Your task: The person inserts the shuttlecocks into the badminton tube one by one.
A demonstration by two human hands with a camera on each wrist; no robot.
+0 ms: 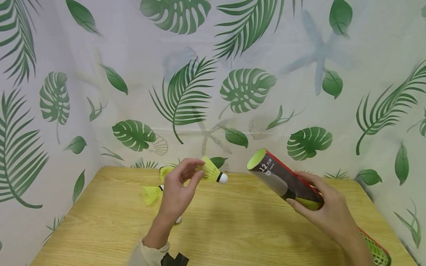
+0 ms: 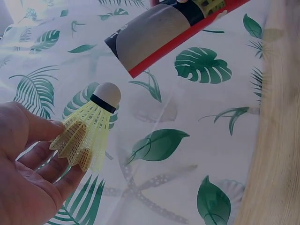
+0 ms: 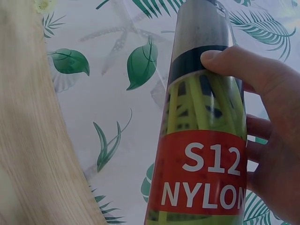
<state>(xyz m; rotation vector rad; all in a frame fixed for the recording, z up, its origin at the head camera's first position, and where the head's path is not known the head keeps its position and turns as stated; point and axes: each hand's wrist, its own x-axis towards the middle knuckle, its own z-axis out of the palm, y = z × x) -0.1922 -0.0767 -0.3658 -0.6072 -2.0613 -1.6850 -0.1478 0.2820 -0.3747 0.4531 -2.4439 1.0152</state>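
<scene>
My left hand [image 1: 179,186] pinches a yellow nylon shuttlecock [image 1: 211,171] by its skirt, between thumb and fingers. The white cork points right, toward the tube's mouth, with a gap between them. In the left wrist view the shuttlecock [image 2: 86,131] has a black band below its cork. My right hand [image 1: 328,209] grips a shuttlecock tube [image 1: 278,174], tilted with its uncovered mouth up and to the left. Its lower end shows past my right forearm. Yellow shuttlecocks are stacked inside the tube [image 3: 201,108], behind a red "S12 NYLON" label; the thumb presses near its dark band.
More yellow shuttlecocks lie on the wooden table [image 1: 238,228] behind my left hand, one shuttlecock [image 1: 151,194] at its left and another shuttlecock [image 1: 165,171] farther back. A white cork [image 1: 178,220] peeks out beside the left wrist. Leaf-printed cloth [image 1: 202,42] hangs around the table.
</scene>
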